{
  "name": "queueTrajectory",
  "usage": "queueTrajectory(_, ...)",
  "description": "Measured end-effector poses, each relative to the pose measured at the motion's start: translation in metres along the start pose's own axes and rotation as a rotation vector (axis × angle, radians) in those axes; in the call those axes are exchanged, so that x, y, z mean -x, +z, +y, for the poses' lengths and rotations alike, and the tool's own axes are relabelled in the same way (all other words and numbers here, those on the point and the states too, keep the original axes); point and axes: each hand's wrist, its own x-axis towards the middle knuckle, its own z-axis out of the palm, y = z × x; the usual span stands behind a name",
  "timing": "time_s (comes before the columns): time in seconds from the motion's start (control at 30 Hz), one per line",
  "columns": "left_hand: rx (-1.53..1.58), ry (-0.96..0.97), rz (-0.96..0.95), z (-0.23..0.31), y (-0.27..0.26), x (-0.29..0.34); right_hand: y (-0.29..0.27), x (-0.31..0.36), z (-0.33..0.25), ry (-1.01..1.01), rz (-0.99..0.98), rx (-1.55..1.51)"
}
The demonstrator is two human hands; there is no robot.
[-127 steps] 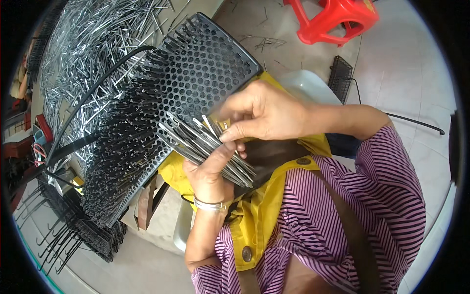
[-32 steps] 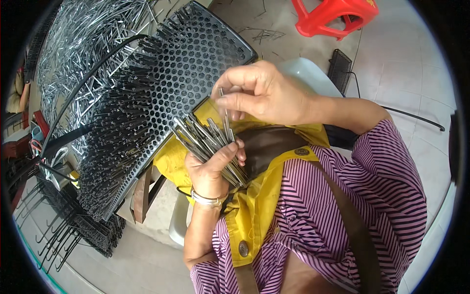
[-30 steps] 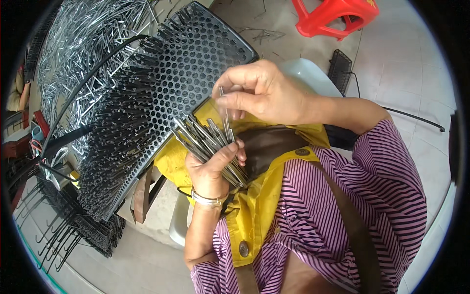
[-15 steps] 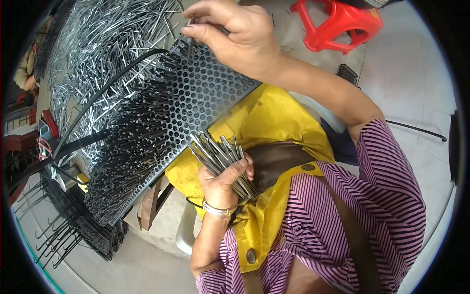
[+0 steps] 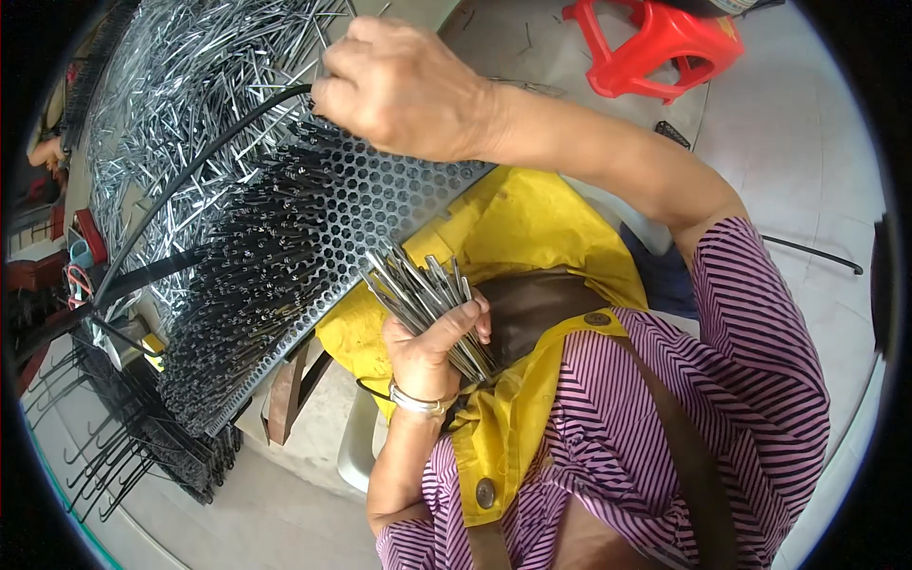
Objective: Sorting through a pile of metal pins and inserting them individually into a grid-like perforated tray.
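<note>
My left hand [image 5: 427, 356] is wrapped round a bundle of thin silvery metal rods [image 5: 414, 290], their tips fanning out toward the upper left. Higher up, my right hand [image 5: 404, 90] is closed over the far end of a grey perforated plate [image 5: 385, 204], back of the hand up. Its fingertips face away, so whatever they pinch is hidden. Dark slender rods [image 5: 256, 261] stand packed in the plate's holes over its left part. Toward the right edge the holes hold no rods.
A large heap of loose shiny rods [image 5: 180, 123] lies beyond the plate. A black cable [image 5: 204, 171] arches over it. Hooked black wires [image 5: 100, 461] stick out at lower left. A red stool [image 5: 655, 57] stands at upper right. A yellow apron [image 5: 532, 218] covers my lap.
My right hand has moved left and slightly down over the plate's far end, turning its back up. A thin rod showed in its fingers before. The left hand keeps its bundle.
</note>
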Motion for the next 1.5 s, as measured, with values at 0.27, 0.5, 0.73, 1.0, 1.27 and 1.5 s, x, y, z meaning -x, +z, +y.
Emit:
queueTrajectory(0.27,0.017,0.034,-0.036,-0.001,-0.001,-0.003,-0.022,0.014,-0.009,0.014,0.024,-0.217)
queueTrajectory(0.5,0.004,0.074,-0.07,0.003,0.005,0.0,-0.074,0.04,-0.057,0.756,-0.609,-1.21)
queueTrajectory(0.73,0.004,0.045,-0.052,0.004,0.011,0.006,-0.077,0.052,-0.053,0.804,-0.578,-1.19)
queueTrajectory(1.0,-0.016,0.06,-0.066,-0.002,-0.001,0.002,-0.079,0.044,-0.023,1.16,-0.446,-1.34)
queueTrajectory(1.27,0.048,0.079,-0.026,0.005,0.002,-0.003,-0.073,0.039,-0.025,1.172,-0.345,-1.347)
queueTrajectory(1.5,0.051,0.087,-0.003,0.006,0.003,-0.005,-0.066,0.038,-0.024,1.126,-0.32,-1.367)
